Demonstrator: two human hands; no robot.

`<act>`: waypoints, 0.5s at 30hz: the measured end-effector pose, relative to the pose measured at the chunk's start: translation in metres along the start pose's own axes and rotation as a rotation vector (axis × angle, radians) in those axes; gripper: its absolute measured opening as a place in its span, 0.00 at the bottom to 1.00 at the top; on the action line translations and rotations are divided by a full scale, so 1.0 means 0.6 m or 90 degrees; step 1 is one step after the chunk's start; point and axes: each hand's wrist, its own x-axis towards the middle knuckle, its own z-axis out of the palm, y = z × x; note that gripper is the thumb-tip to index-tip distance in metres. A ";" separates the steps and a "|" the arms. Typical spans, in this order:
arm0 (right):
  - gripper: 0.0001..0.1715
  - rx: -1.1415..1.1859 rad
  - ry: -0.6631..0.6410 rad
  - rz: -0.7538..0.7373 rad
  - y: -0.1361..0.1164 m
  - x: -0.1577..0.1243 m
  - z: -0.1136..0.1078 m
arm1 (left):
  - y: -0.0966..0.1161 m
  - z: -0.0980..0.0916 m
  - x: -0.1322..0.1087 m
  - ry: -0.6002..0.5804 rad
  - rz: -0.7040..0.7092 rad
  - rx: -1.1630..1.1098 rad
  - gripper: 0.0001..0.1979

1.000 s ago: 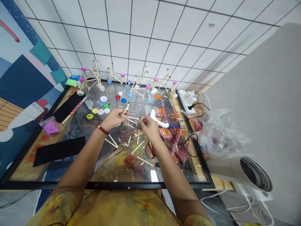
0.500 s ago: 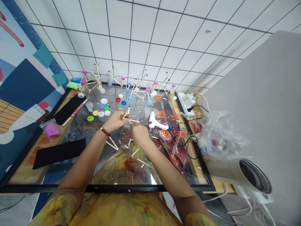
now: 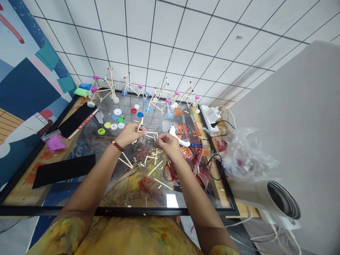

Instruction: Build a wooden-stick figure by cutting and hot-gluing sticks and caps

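My left hand [image 3: 130,134], with a beaded bracelet on the wrist, pinches a small frame of thin wooden sticks [image 3: 150,132]. One black-tipped stick points up from that frame, and others reach right. Thumb and fingers of my right hand [image 3: 170,144] are pinched together at the frame's right end, beside a short upright bit of stick. What they hold there is too small to make out. Loose wooden sticks [image 3: 155,168] lie on the glass tabletop below my hands. A white glue gun [image 3: 182,140] rests just beyond my right hand, and red-handled scissors [image 3: 170,172] lie partly under my right forearm.
Stick figures with pink parts and bottle-cap wheels [image 3: 159,102] stand along the back edge. Coloured bottle caps [image 3: 117,112] lie left of centre. Black strips [image 3: 65,170] are at left. A power strip [image 3: 210,117], cables and a plastic bag [image 3: 247,152] are at right.
My right hand has moved right and turned, so its pinched fingertips now show at the frame's end. The scissors' red handles have come into sight. My left hand still holds the frame.
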 end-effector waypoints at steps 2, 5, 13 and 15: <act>0.19 0.064 0.012 0.017 0.003 0.009 0.005 | 0.002 0.000 -0.002 -0.007 -0.009 0.003 0.06; 0.20 0.096 -0.010 0.024 0.005 0.014 0.008 | 0.003 -0.001 -0.003 -0.017 -0.017 -0.007 0.05; 0.14 0.044 -0.023 -0.010 0.016 0.014 0.011 | -0.009 0.001 0.002 -0.024 0.021 -0.027 0.05; 0.14 0.015 -0.012 -0.015 0.019 0.013 0.014 | -0.014 0.004 0.005 -0.031 0.031 -0.029 0.06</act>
